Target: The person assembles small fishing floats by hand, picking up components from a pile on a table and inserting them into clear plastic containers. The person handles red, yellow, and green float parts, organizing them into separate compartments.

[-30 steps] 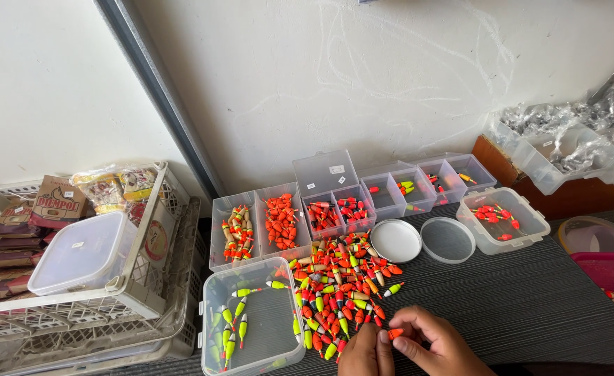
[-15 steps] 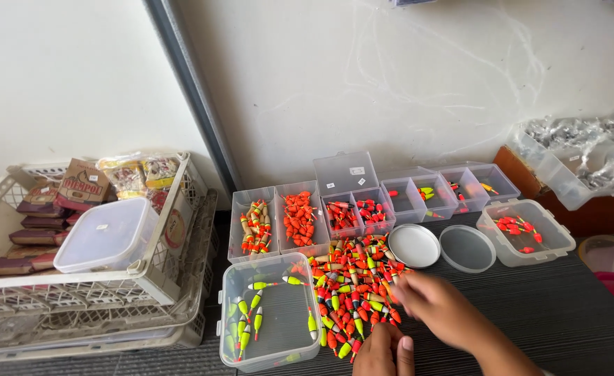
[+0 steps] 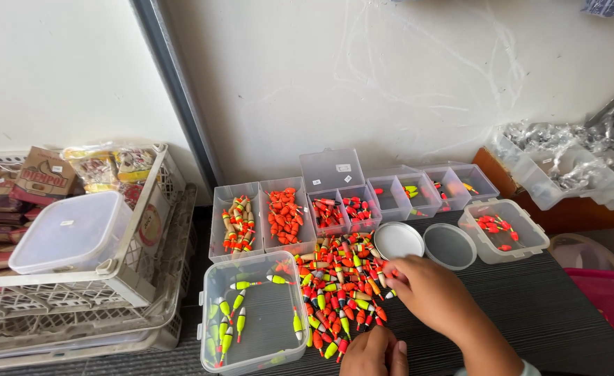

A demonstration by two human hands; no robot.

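Note:
A loose pile of small orange, red and yellow fishing floats lies on the dark table. My right hand rests on the pile's right edge, fingertips pinched on a float there. My left hand sits curled at the pile's near edge; whether it holds anything is hidden. A clear tub to the left holds several yellow-green floats. Behind the pile stand clear compartment boxes: striped floats, orange ones, and small red ones.
Two round clear lids lie right of the pile, beside a clear tub with a few red floats. White crates with packets and a lidded box stand left. A pink basket is at the right.
My right hand has moved from beside the left hand at the pile's near edge up to its right side. The camera has shifted a little, so everything sits further right in view.

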